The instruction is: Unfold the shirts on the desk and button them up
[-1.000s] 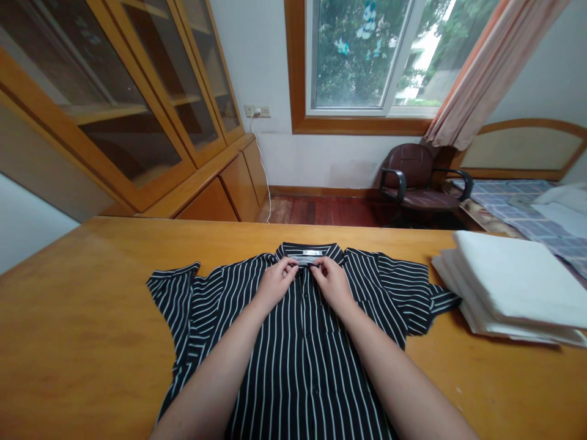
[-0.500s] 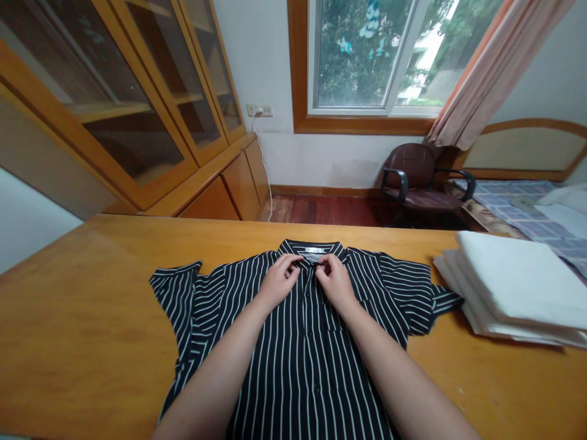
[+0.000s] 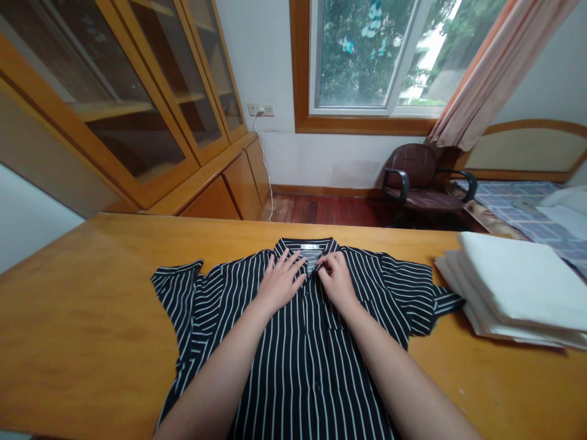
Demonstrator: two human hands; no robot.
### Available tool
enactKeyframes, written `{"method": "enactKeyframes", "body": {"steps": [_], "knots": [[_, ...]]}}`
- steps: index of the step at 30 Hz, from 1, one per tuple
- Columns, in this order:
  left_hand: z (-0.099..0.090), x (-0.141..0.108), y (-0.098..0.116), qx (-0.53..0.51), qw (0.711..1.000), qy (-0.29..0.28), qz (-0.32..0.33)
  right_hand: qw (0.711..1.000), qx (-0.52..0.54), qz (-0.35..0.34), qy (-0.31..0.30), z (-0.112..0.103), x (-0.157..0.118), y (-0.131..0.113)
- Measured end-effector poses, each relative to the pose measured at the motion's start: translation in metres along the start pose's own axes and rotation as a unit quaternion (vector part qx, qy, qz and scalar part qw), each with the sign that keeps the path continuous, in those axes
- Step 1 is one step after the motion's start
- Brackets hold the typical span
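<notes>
A black shirt with white stripes lies front side up, its short sleeves spread to both sides and its collar at the far end. A pale label shows inside the neck. My left hand rests flat on the shirt just left of the neck opening, fingers spread. On the other side of the opening, my right hand has its fingers curled in a pinch on the shirt's front edge below the collar. The fingertips partly hide what they grip.
The shirt lies on a wooden table. A stack of folded white cloths or sheets sits at the right, touching or close to one sleeve end. Beyond the table are a glass-door cabinet, an office chair and a bed.
My left hand has gone from pinching near the collar to lying flat with fingers spread. The neck opening has widened, showing more of the inside. My right hand stays nearly in place.
</notes>
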State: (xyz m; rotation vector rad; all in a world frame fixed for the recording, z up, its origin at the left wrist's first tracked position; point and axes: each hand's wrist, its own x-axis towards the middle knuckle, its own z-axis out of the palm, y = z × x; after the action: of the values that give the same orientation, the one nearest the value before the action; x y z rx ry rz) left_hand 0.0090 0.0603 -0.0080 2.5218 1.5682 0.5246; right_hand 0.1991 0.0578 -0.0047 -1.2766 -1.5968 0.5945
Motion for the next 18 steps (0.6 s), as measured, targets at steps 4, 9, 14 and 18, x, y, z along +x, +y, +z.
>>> {"method": "enactKeyframes", "body": {"steps": [4,9,14,18], "knots": [[-0.0008,0.0005,-0.0008,0.0,1.0,-0.01,-0.001,1.0,0.002,0.007,-0.003,-0.0002,0.0004,0.0013],[0.001,0.001,-0.0016,-0.017,0.999,0.02,-0.026,1.0,-0.001,0.021,-0.007,0.0005,0.0008,0.0035],[-0.001,0.0021,-0.0033,-0.03,0.993,0.104,-0.041,0.998,0.01,0.063,-0.004,0.0034,-0.0004,0.0073],[-0.0056,0.0036,-0.0034,-0.016,0.992,0.114,-0.052,0.998,-0.047,0.027,-0.024,0.0015,-0.0004,0.0083]]}}
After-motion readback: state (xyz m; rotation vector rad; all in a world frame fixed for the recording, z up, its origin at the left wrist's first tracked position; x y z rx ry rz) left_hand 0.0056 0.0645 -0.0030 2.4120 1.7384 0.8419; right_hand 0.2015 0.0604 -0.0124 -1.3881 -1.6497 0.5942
